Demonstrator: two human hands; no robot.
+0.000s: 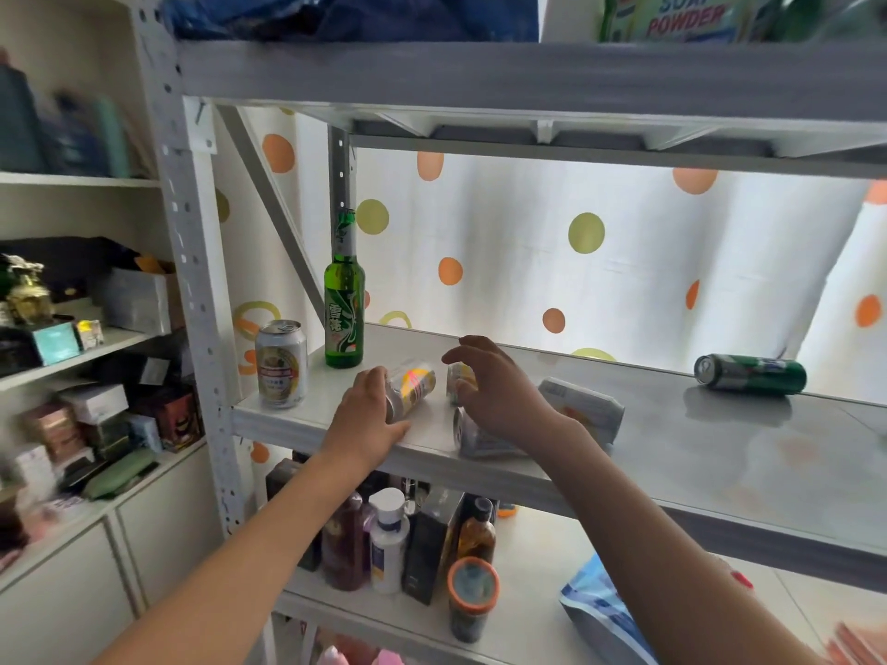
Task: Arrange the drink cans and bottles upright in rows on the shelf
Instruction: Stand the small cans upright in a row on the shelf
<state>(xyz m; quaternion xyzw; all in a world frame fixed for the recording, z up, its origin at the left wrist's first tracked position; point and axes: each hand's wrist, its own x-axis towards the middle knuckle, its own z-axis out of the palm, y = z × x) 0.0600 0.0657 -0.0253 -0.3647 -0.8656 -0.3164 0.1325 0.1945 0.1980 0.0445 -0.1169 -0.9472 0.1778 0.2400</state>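
On the grey middle shelf (720,448) of a metal rack, drinks are inspected from left to right. At the left front corner a silver can (281,363) stands upright; its label is gold and red, the lettering too small to read. Just behind and to its right a green glass bottle (344,300) stands upright, with white Chinese characters on a green and white label and a small orange mark near the base; the brand cannot be read with certainty.

Next, the left hand (365,417) grips the end of a blurred can (412,388) lying on its side, fingers curled round its rim; yellow and red colour shows, no legible text. The right hand (494,388) hovers with fingers spread and bent, half open, above a small can (460,380) that appears upright; whether fingertips touch it cannot be told. Below that hand another silver can (480,436) lies on its side at the shelf's front edge. Beside the right wrist a pale packet (583,405) lies flat, its print blurred.

Well apart, at the far right rear, a green can (751,374) lies on its side, with a white and blue mark on it that is unreadable.

On the top shelf a packet (686,16) reads "SOAP POWDER". The lower shelf carries assorted bottles (389,539) and a dark box (429,544); their labels are illegible.
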